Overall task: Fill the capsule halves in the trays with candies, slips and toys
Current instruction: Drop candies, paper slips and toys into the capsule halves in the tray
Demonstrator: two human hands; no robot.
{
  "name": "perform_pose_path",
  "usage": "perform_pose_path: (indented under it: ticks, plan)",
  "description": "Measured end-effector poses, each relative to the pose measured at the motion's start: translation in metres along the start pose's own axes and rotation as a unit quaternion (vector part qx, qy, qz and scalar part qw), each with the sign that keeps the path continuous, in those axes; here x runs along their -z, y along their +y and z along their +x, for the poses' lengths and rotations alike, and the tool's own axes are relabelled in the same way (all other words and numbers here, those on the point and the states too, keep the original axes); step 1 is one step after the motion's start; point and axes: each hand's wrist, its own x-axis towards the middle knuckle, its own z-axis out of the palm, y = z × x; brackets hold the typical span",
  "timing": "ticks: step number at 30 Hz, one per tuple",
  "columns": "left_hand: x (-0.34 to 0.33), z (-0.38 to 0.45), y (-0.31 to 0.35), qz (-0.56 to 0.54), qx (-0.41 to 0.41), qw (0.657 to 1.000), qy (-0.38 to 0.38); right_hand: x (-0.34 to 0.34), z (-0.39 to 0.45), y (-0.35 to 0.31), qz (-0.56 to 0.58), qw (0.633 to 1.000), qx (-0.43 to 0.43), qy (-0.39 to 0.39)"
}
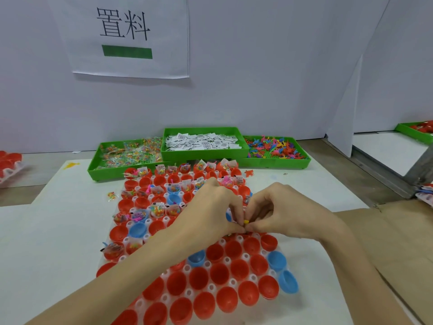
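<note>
A clear tray (230,283) holds rows of red capsule halves (239,269) and a few blue capsule halves (276,261). The far rows hold candy packets, slips and toys; the near rows are hollow. My left hand (210,207) and my right hand (278,212) meet over the tray's middle, fingertips together, pinching a small yellow toy (246,221). Three green bins stand behind: a candy bin (131,153), a slip bin (201,141) and a toy bin (274,148).
A loose candy packet (112,195) lies left of the tray, a red toy (248,172) near the toy bin. Another capsule tray (9,165) sits far left, brown cardboard (398,242) at right, a white partition wall (234,90) behind.
</note>
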Motion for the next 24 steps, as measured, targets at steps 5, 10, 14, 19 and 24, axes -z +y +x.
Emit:
perform_pose_path:
  ticks: [5, 10, 14, 19, 24]
  plan:
    - [0.011, 0.006, 0.000, -0.007, -0.019, 0.998, -0.060, 0.000, -0.001, -0.001, -0.027, 0.999, -0.017, 0.004]
    - [0.007, 0.007, 0.005, 0.017, -0.024, 0.998, -0.047, -0.010, 0.003, -0.002, -0.054, 0.998, -0.030, 0.029]
    - [0.007, 0.004, 0.010, 0.025, -0.025, 0.999, -0.023, -0.009, 0.003, -0.002, -0.065, 0.997, -0.022, 0.028]
    - [0.012, 0.004, 0.012, 0.027, -0.034, 0.999, -0.011, 0.001, -0.002, -0.001, -0.019, 1.000, -0.004, -0.005]
    - [0.009, 0.000, 0.009, 0.005, -0.021, 1.000, -0.011, 0.001, -0.001, -0.001, -0.004, 0.999, -0.003, 0.036]
